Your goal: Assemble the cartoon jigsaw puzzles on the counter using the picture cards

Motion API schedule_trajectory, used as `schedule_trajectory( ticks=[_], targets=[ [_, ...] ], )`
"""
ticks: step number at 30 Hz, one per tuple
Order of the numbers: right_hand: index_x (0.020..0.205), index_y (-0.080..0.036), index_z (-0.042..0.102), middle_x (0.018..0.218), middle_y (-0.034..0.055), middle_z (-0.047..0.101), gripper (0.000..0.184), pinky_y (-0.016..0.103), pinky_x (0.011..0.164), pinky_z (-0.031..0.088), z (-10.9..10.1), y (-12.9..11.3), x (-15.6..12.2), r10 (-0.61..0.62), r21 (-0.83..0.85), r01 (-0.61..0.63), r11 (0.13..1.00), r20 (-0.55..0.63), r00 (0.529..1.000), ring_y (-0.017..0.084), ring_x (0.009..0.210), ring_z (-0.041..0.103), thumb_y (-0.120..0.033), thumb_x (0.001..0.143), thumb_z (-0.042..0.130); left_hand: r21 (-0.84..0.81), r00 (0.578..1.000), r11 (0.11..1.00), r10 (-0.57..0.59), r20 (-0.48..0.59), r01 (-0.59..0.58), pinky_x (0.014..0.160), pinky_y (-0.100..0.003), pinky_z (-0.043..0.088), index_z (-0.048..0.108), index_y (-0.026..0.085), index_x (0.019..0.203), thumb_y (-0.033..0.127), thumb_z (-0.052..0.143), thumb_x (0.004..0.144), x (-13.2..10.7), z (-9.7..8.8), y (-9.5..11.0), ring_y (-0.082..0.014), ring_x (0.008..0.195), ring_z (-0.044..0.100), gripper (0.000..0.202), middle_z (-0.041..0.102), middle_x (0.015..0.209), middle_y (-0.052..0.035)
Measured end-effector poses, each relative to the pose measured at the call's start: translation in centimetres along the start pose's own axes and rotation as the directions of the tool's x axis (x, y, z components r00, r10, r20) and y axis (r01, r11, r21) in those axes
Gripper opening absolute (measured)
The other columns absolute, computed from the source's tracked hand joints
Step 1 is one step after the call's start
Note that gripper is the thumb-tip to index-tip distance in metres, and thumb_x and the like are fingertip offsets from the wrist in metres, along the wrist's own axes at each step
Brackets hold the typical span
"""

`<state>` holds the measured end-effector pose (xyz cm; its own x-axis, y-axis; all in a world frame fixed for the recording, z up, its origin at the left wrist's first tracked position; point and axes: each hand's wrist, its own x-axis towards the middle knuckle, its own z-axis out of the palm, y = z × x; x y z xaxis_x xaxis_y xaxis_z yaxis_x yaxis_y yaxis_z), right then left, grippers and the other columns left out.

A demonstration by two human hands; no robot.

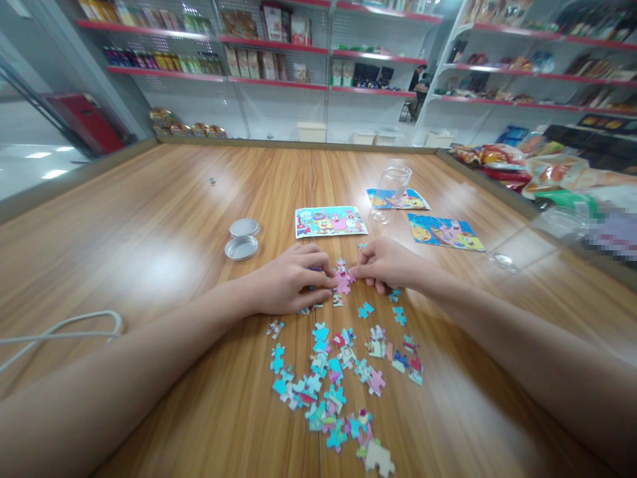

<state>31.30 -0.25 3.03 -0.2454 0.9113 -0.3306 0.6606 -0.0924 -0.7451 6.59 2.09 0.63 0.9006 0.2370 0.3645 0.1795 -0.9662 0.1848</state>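
Note:
A small cluster of joined pink jigsaw pieces [342, 277] lies on the wooden table between my hands. My left hand [297, 279] rests palm down, its thumb and fingertips closed at the cluster's left edge and partly covering other pieces. From the other side, my right hand [385, 265] pinches the cluster's right edge between thumb and forefinger, the other fingers curled. Loose jigsaw pieces [334, 396], mostly light blue with some pink, are spread toward me. Beyond the hands lies a picture card [331, 222] with cartoon characters.
Two round metal lids [241, 248] lie to the left. A clear jar [393, 189] stands by a blue picture card [446, 232], and another clear container [527, 242] is at right. A white cable [99, 315] lies left; stocked shelves [279, 79] line the back.

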Motion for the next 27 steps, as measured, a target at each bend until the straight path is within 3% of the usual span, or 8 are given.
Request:
schedule_trajectory(
  ticks=[5,9,12,14,17,23,27],
  targets=[
    [0.076,-0.016,0.065,0.053,-0.0003,0.064,0.016,0.018,0.030,0.039,-0.4,0.0,0.3,-0.039,0.096,0.033,0.995,0.059,0.998,0.009,0.035,0.053,-0.026,0.077,0.078,-0.005,1.000,1.000,0.005,0.001,-0.005,0.094,-0.040,0.044,0.072,0.025,0.116,0.027,0.061,0.096,-0.1,-0.1,-0.1,-0.0224,0.102,0.059,0.023,0.069,0.112,-0.0081],
    [0.083,-0.015,0.068,0.053,-0.0011,0.065,0.013,0.019,0.034,0.041,-0.5,0.0,0.3,-0.072,0.058,0.068,0.996,0.067,0.995,0.009,0.036,0.054,-0.026,0.081,0.075,-0.001,1.000,1.000,0.006,0.010,-0.006,0.094,-0.040,0.044,0.072,0.025,0.117,0.027,0.059,0.098,-0.1,-0.1,-0.2,-0.0227,0.104,0.060,0.023,0.069,0.113,-0.0082],
    [0.087,-0.015,0.073,0.058,0.0009,0.068,0.010,0.022,0.044,0.044,-0.2,-0.3,-0.2,-0.164,-0.121,0.161,0.979,-0.012,0.986,0.011,0.046,0.060,-0.024,0.083,0.072,0.005,1.000,1.000,-0.004,0.005,0.004,0.095,-0.041,0.045,0.071,0.024,0.118,0.027,0.058,0.098,-0.2,-0.1,-0.1,-0.0238,0.108,0.061,0.024,0.067,0.121,-0.0092],
    [0.082,-0.016,0.077,0.067,0.0042,0.072,0.009,0.025,0.057,0.047,0.2,-0.6,-0.7,-0.330,-0.333,0.285,0.899,-0.089,0.940,0.013,0.059,0.065,-0.020,0.084,0.070,-0.010,1.000,1.000,-0.006,0.000,0.006,0.099,-0.043,0.045,0.069,0.024,0.120,0.026,0.058,0.098,-0.2,-0.1,0.0,-0.0247,0.115,0.061,0.025,0.065,0.130,-0.0100],
    [0.081,-0.017,0.081,0.081,0.0082,0.076,0.018,0.028,0.072,0.046,0.9,-0.9,-1.6,-0.506,-0.549,0.381,0.744,-0.091,0.858,0.016,0.076,0.067,-0.014,0.086,0.064,-0.058,1.000,0.998,0.000,0.008,0.001,0.103,-0.042,0.045,0.068,0.022,0.120,0.023,0.055,0.099,-0.2,0.0,0.2,-0.0243,0.125,0.059,0.024,0.063,0.137,-0.0102],
    [0.088,-0.016,0.082,0.083,0.0084,0.076,0.015,0.027,0.070,0.042,0.6,-1.1,-1.4,-0.501,-0.549,0.427,0.719,0.017,0.865,0.015,0.076,0.065,-0.015,0.088,0.067,-0.096,1.000,0.995,-0.002,0.013,0.004,0.107,-0.041,0.044,0.066,0.022,0.118,0.021,0.055,0.099,-0.2,0.2,0.0,-0.0234,0.130,0.058,0.023,0.064,0.137,-0.0093],
    [0.091,-0.015,0.080,0.082,0.0066,0.076,0.017,0.027,0.066,0.039,-0.5,-2.3,-2.6,-0.511,-0.576,0.430,0.695,0.025,0.859,0.014,0.072,0.063,-0.017,0.088,0.064,-0.094,1.000,0.996,0.003,0.020,-0.001,0.108,-0.042,0.044,0.065,0.021,0.119,0.021,0.055,0.099,-0.3,0.2,-0.1,-0.0239,0.132,0.056,0.023,0.064,0.136,-0.0087]
  ],
)
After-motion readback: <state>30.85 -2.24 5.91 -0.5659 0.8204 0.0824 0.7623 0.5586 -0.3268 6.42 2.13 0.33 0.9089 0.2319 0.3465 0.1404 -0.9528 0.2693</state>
